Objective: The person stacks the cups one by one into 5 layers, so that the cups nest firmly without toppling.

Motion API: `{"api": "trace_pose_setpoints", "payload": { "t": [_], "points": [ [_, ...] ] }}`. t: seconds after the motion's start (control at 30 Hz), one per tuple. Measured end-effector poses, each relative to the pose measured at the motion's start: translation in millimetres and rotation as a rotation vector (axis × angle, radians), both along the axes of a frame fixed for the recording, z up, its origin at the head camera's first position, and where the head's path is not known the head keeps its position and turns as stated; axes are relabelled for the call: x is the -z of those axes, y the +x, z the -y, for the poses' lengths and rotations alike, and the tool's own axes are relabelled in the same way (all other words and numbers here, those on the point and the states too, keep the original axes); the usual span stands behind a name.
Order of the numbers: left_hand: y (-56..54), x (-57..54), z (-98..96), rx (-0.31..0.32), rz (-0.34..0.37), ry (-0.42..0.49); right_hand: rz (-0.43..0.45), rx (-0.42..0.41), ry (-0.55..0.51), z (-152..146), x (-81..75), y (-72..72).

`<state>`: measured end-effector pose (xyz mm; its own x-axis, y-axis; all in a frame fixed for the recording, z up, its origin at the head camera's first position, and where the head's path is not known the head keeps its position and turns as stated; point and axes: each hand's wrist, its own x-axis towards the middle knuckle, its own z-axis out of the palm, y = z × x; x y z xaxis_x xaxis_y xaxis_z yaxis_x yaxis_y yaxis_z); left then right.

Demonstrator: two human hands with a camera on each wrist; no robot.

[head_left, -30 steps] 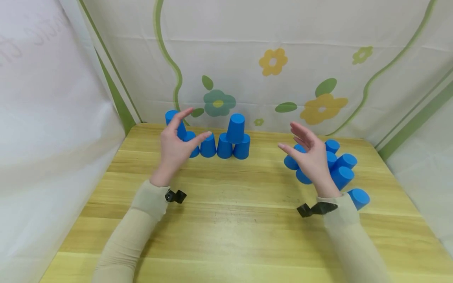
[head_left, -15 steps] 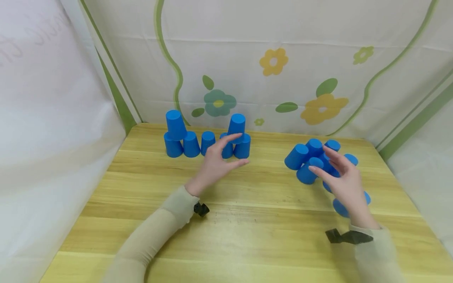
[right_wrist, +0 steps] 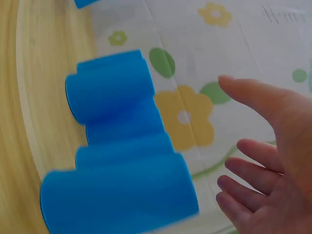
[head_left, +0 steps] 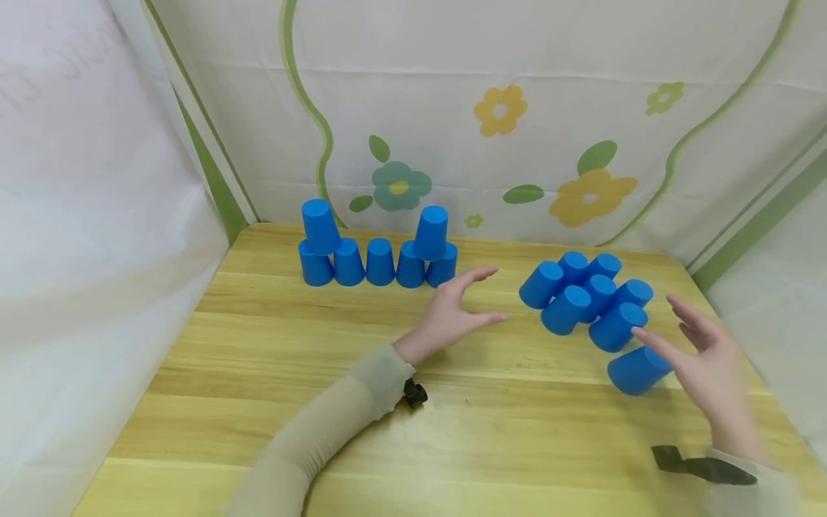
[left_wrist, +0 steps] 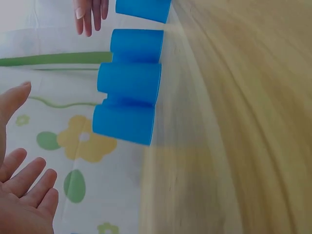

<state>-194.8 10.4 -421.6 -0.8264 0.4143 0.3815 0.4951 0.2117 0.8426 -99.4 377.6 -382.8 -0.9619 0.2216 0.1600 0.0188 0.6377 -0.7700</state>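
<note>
My left hand [head_left: 452, 316] hovers over the middle of the table, holding nothing, its fingers and thumb spread apart. Behind it, several upside-down blue cups [head_left: 380, 263] form a row. One upper cup [head_left: 320, 227] bridges the two leftmost, and another upper cup [head_left: 431, 233] bridges the two rightmost. On the right my right hand [head_left: 711, 366] is held in the air, thumb and fingers apart, nearest to the front blue cup [head_left: 636, 371]. In the right wrist view a gap separates this hand [right_wrist: 263, 170] from the cups [right_wrist: 122, 195].
A loose group of several upside-down blue cups [head_left: 566, 310] stands between my hands on the right half of the wooden table [head_left: 400, 445]. A white flower-printed cloth [head_left: 452, 57] closes off the back, with another white cloth [head_left: 97, 251] along the left.
My left hand has moved right, from the left end of the cup row past its right end. The right hand has drawn right and nearer, uncovering the loose cups. The cups stand unchanged.
</note>
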Motion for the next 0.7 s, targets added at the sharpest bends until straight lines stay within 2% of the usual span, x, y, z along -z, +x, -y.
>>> {"api": "trace_pose_setpoints", "payload": {
  "t": [0.17, 0.3, 0.53, 0.7],
  "points": [
    [0.9, -3.0, -23.4, 0.031, 0.019, -0.034, 0.033, -0.062, 0.089, -23.9, 4.5, 10.9],
    [-1.4, -12.8, -44.2, 0.05, 0.014, -0.069, 0.078, -0.108, 0.157, -34.9, 8.9, 15.3],
    [-8.4, -33.0, -75.9, 0.096, 0.009, -0.109, 0.126, -0.105, 0.101, -38.5, 16.1, 15.9],
    [-13.9, -33.7, -96.1, 0.108, 0.035, -0.167, 0.149, -0.081, 0.077, -40.9, 19.0, 16.0]
  ]
}}
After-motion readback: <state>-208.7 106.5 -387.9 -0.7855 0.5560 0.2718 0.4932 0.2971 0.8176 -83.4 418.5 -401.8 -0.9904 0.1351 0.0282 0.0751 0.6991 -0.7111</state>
